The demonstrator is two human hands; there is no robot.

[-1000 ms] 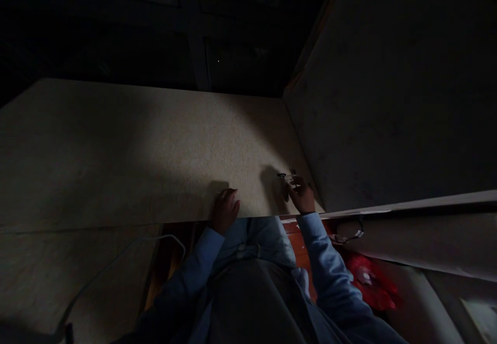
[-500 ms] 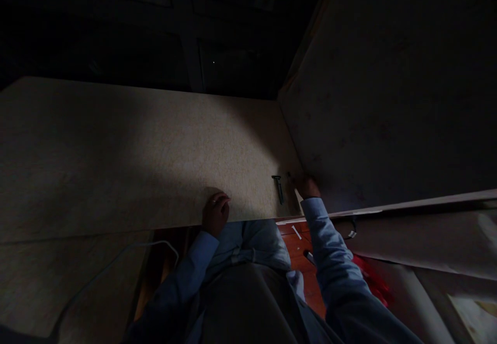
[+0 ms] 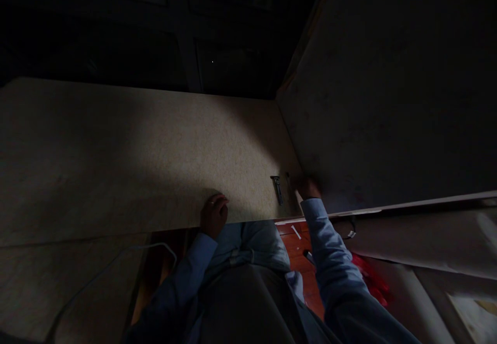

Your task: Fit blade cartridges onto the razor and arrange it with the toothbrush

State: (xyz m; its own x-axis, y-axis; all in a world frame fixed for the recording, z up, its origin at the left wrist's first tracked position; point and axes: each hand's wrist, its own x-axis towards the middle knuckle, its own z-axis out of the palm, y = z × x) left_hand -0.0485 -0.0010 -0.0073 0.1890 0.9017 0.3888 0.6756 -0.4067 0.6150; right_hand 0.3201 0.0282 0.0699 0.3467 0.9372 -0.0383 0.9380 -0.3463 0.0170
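Note:
A safety razor (image 3: 277, 189) lies on the pale tabletop (image 3: 186, 147), its head toward the far side. Just right of it, against the upright panel, is my right hand (image 3: 307, 186), its fingers closed and mostly lost in shadow. A thin object with a dark tip (image 3: 288, 175) shows beside those fingers; its kind is unclear. My left hand (image 3: 214, 214) rests at the table's near edge with curled fingers pressed together, a ring on one of them. Nothing shows in it, and it is apart from the razor.
A dark upright panel (image 3: 388, 116) borders the table on the right. At lower left a pale cable (image 3: 116, 253) runs over a lower surface. Red flooring (image 3: 291, 240) with small white scraps shows beneath, and a red bag-like item (image 3: 370, 279) lies by my right sleeve.
The right hand has shifted slightly at the panel, its fingers now darker and blurrier. My left hand stays at the table edge, and the razor lies where it was.

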